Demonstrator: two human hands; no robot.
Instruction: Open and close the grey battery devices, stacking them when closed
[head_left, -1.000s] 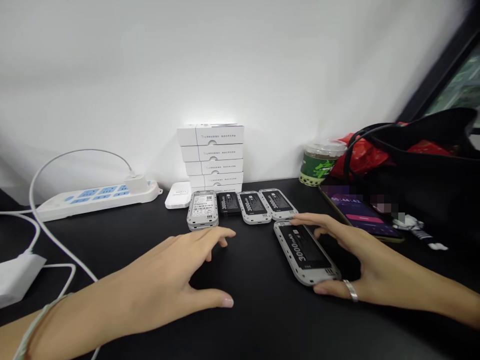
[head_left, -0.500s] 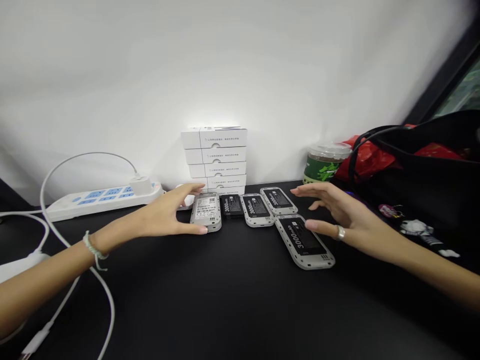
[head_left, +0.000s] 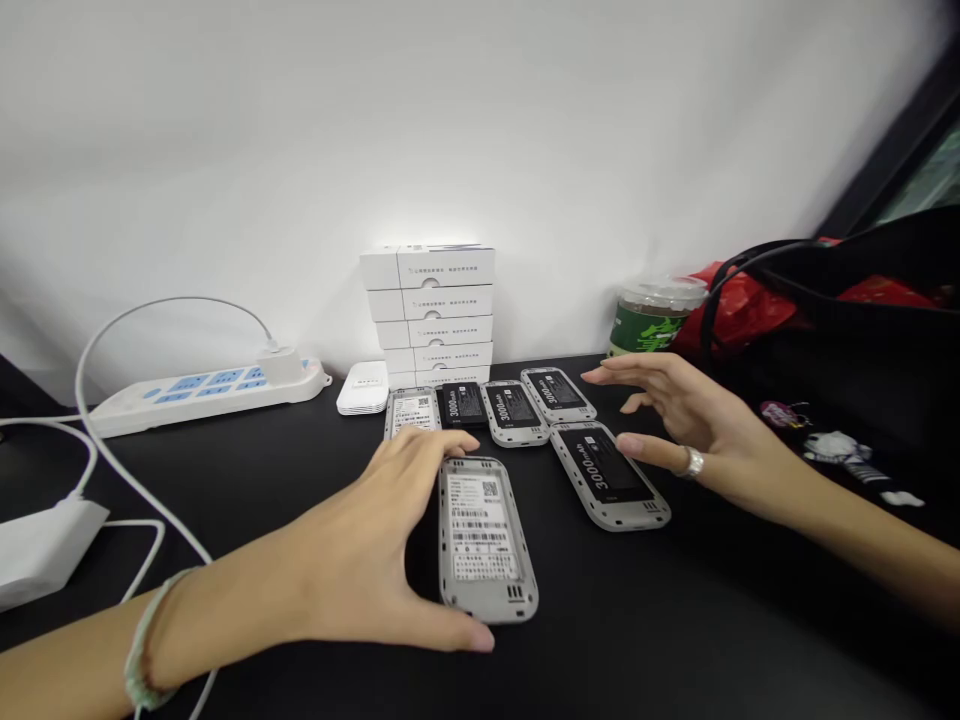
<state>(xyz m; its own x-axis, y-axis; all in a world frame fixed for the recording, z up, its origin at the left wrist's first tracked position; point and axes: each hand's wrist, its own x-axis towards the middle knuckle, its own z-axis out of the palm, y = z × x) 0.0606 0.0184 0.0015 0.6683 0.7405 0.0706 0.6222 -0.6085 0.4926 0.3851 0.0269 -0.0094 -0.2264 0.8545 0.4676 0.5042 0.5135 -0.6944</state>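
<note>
Black desk, grey barcoded battery, probably

Boxes behind apparent battery packs; power strip left, bag right

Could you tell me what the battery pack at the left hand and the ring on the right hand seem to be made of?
The battery pack at the left hand looks like matte gray plastic, judging by its dull, molded frame; its label looks like printed paper or film. The ring on the right hand looks like polished silver-toned metal, given its bright shine, though the exact metal cannot be told.
</note>
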